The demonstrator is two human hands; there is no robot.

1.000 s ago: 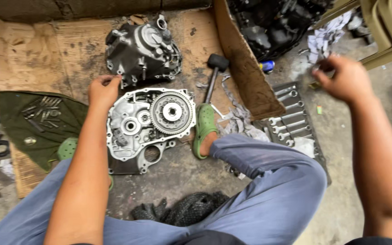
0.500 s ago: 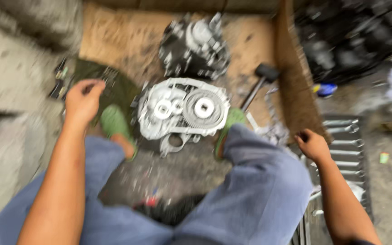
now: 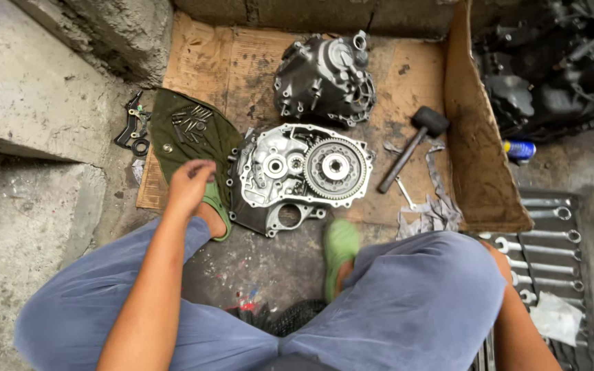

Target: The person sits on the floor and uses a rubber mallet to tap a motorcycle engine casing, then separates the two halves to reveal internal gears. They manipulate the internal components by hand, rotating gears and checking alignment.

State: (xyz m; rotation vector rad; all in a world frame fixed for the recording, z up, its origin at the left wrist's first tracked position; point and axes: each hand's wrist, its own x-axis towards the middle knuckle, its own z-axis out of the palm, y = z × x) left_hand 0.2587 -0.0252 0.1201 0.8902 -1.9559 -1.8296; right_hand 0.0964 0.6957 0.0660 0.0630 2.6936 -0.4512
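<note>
My left hand (image 3: 190, 182) hovers over the near edge of a dark green cloth (image 3: 173, 148) that carries several loose bolts (image 3: 190, 118). The back of the hand faces up with the fingers curled down, so anything in it is hidden. Just right of it lies an open silver engine case (image 3: 269, 172) with a large toothed clutch gear (image 3: 335, 167). A dark engine cover (image 3: 324, 79) lies behind the case. My right forearm (image 3: 520, 326) runs behind my right knee (image 3: 414, 295), which hides the hand.
Everything rests on a cardboard sheet (image 3: 204, 58) with a raised flap (image 3: 472, 137). A black mallet (image 3: 412, 141) and rag strips (image 3: 434, 206) lie to the right. A wrench roll (image 3: 551, 247), a spray can (image 3: 519, 149), another engine (image 3: 558, 62), a concrete step (image 3: 29, 103).
My left hand left the engine case and swung left over the green cloth. My right hand dropped from the upper right to behind my knee. The view shifted left.
</note>
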